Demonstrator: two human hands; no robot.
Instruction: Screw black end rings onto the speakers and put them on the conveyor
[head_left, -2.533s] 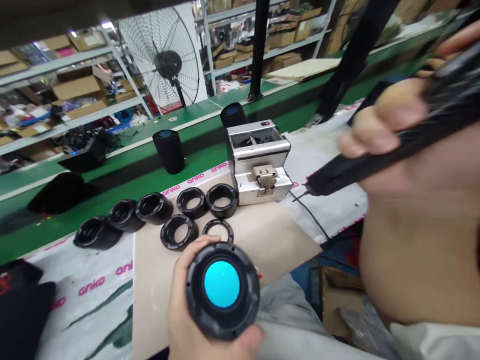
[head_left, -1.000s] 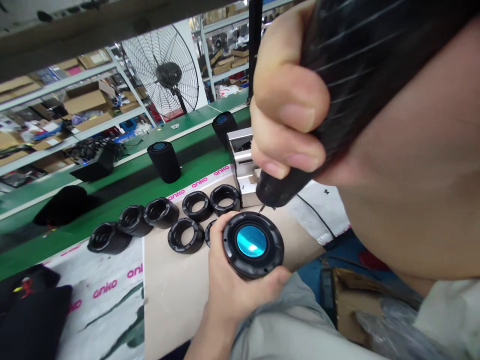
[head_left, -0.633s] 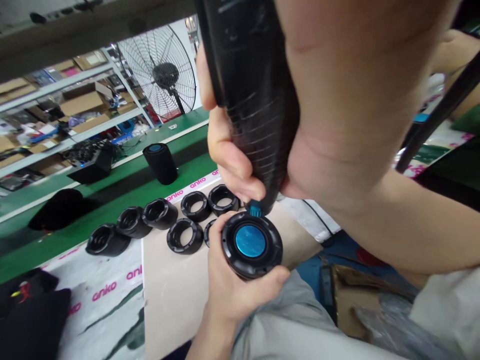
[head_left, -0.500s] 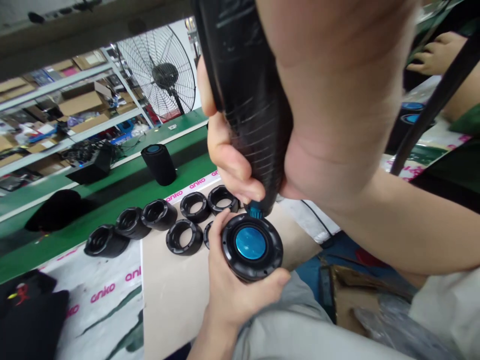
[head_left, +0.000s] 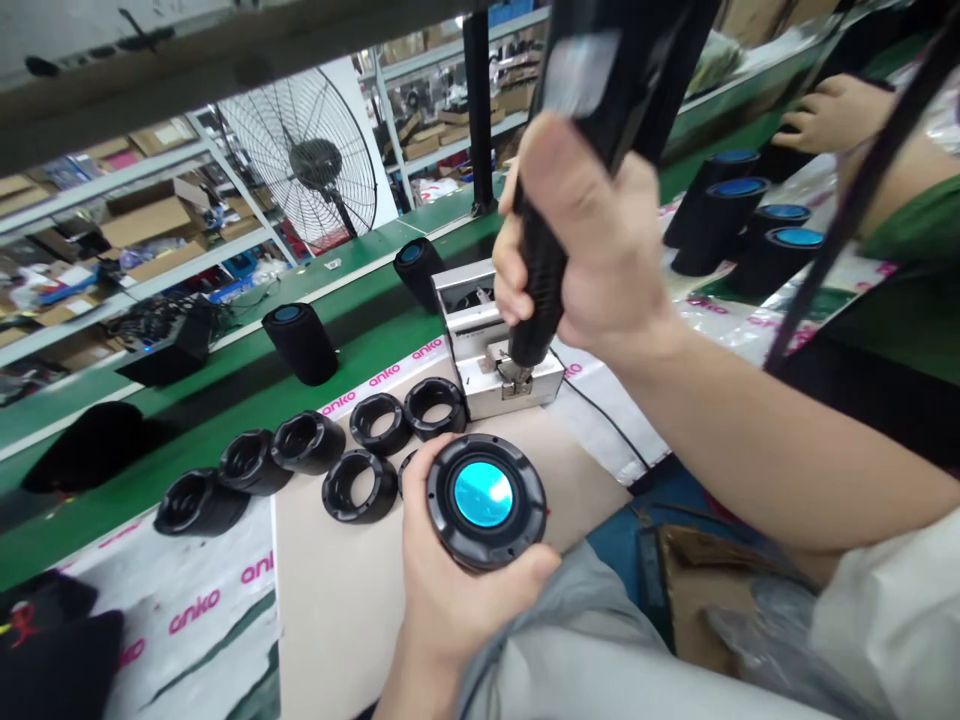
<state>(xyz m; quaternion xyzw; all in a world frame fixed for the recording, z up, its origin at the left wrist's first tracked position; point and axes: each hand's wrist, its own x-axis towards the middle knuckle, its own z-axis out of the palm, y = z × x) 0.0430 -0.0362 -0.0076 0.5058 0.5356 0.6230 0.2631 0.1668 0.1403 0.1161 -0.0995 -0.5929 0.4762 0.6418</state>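
My left hand (head_left: 457,600) is wrapped round a black cylindrical speaker (head_left: 486,500) whose round end, with a shiny blue disc in the middle, faces up towards me. My right hand (head_left: 581,220) grips a black electric screwdriver (head_left: 546,270), blurred by motion. Its tip points down at the front of a metal screw feeder (head_left: 499,370), just beyond the speaker. Whether a screw sits on the tip is too blurred to tell. Several black rings (head_left: 360,487) stand left of the speaker, some on a beige board (head_left: 337,590).
A green conveyor belt (head_left: 360,330) crosses behind the bench, carrying black speakers (head_left: 300,343). More blue-topped speakers (head_left: 720,220) stand at right, near another person's hand (head_left: 836,112). A cable (head_left: 607,410) runs from the feeder. A cardboard box (head_left: 705,600) sits low at right.
My right hand has lifted the electric screwdriver off the speaker's rim and moved it away to the screw feeder, which now shows. My left hand keeps the speaker in nearly the same place.
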